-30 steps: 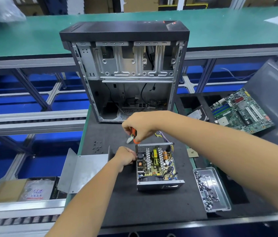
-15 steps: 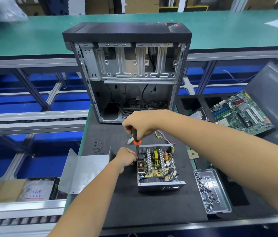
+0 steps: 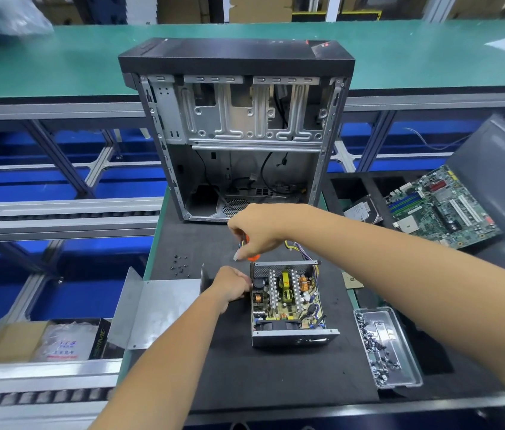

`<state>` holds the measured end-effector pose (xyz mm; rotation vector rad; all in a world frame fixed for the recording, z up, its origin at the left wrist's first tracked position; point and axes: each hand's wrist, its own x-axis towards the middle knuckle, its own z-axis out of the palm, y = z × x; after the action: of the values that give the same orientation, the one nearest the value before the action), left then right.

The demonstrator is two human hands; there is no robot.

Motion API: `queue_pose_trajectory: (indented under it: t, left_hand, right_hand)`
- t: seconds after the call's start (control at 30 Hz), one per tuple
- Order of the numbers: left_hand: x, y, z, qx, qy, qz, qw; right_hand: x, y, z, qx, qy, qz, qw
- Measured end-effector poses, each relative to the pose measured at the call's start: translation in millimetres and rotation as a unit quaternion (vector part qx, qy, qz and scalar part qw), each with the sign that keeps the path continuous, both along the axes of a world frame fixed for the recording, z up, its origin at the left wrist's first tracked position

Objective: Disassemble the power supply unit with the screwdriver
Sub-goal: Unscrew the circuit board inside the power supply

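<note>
Here, label by label:

Right hand fingers: curled tight round the orange handle of the screwdriver, which pokes out below the fist; the shaft and tip are hidden behind the hand.
Right hand: held above the far left corner of the power supply unit, forearm reaching in from the right.
Left hand fingers: bent at the knuckles and pressed against the unit's left wall; whether they hook over the edge cannot be told.
Left hand: touching the left side of the unit, forearm coming up from the lower edge.
Power supply unit: lid off, lying on the black mat in front of the person, circuit board, heat sinks and coils exposed; a bundle of coloured wires leaves its far side.
Metal cover: bent sheet lying just left of the unit, partly over the mat's edge.
Loose screws: small dark cluster on the mat, beyond the cover.
Computer case: open, standing upright at the far end of the mat.
Screw tray: clear plastic, right of the unit, holding many screws.
Motherboard: green, lying further right, near a hard drive.
</note>
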<state>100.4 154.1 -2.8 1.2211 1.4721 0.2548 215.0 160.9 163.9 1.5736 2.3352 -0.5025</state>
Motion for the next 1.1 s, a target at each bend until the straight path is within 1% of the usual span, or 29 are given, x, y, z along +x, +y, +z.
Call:
queue_pose_trajectory:
  t: [0.1, 0.17, 0.27, 0.33, 0.4, 0.43, 0.47, 0.53, 0.57, 0.6, 0.67, 0.73, 0.83, 0.9, 1.0, 1.03, 1.1]
  left_hand:
    - [-1.0, 0.0, 0.2, 0.0, 0.004, -0.007, 1.0]
    - [-0.7, 0.9, 0.2, 0.0, 0.006, -0.01, 1.0]
    - [-0.9, 1.6, 0.5, -0.001, 0.01, -0.012, 1.0]
    - [-1.2, 1.5, 0.5, -0.002, 0.011, -0.01, 1.0]
    - [-0.5, 0.6, 0.6, 0.001, 0.01, -0.01, 1.0]
    - [-0.2, 0.3, 1.0, 0.002, 0.009, -0.011, 1.0]
    - [0.3, 0.2, 1.4, 0.003, 0.01, -0.014, 1.0]
    - [0.2, 0.3, 2.0, 0.001, 0.013, -0.021, 1.0]
    - [0.0, 0.5, 2.0, -0.001, 0.014, -0.023, 1.0]
    - [-0.3, 0.7, 1.8, -0.003, 0.016, -0.023, 1.0]
    - [-0.1, 1.2, 1.2, -0.004, 0.016, -0.022, 1.0]
    - [0.1, 1.0, 0.6, -0.005, 0.013, -0.021, 1.0]
    - [-0.3, 0.6, -0.3, -0.002, 0.012, -0.025, 1.0]
    - [0.1, 0.8, -1.9, -0.004, 0.01, -0.027, 1.0]
    - [0.1, 1.6, -2.4, -0.008, 0.009, -0.029, 0.999]
    - [0.1, 2.1, -2.8, -0.01, 0.009, -0.03, 0.999]
    - [0.4, 2.9, -3.0, -0.01, 0.012, -0.031, 0.999]
  right_hand:
    - [-1.4, 2.4, -3.4, -0.02, -0.045, -0.041, 0.998]
    - [-1.8, 4.2, -6.3, -0.003, -0.045, -0.02, 0.999]
    - [0.5, 2.1, -2.7, 0.012, -0.01, 0.009, 1.0]
    - [2.8, 0.7, 0.8, 0.003, 0.021, 0.011, 1.0]
    - [3.9, 0.7, -0.5, 0.003, 0.033, 0.008, 0.999]
    - [3.9, 0.8, -0.7, 0.005, 0.025, 0.006, 1.0]
    - [3.0, 0.1, -0.9, 0.005, -0.001, 0.011, 1.0]
    - [-1.4, -0.9, -2.3, 0.014, -0.087, 0.044, 0.995]
    - [-4.7, -1.2, -2.8, 0.026, -0.115, 0.052, 0.992]
    - [-7.9, -1.9, -3.5, 0.035, -0.12, 0.041, 0.991]
    - [-11.9, -2.1, -2.6, 0.032, -0.095, 0.026, 0.995]
    - [-10.7, -1.0, 0.8, 0.032, -0.059, 0.04, 0.997]
    - [-5.7, 0.0, 5.6, 0.015, 0.0, 0.035, 0.999]
    - [-3.2, -0.4, 6.7, 0.005, 0.004, 0.031, 1.0]
    - [-2.9, 0.1, 6.7, -0.021, -0.066, 0.021, 0.997]
    - [-4.1, 0.4, 5.9, -0.025, -0.099, 0.031, 0.994]
    - [-8.2, 1.2, 2.4, -0.003, -0.143, 0.07, 0.987]
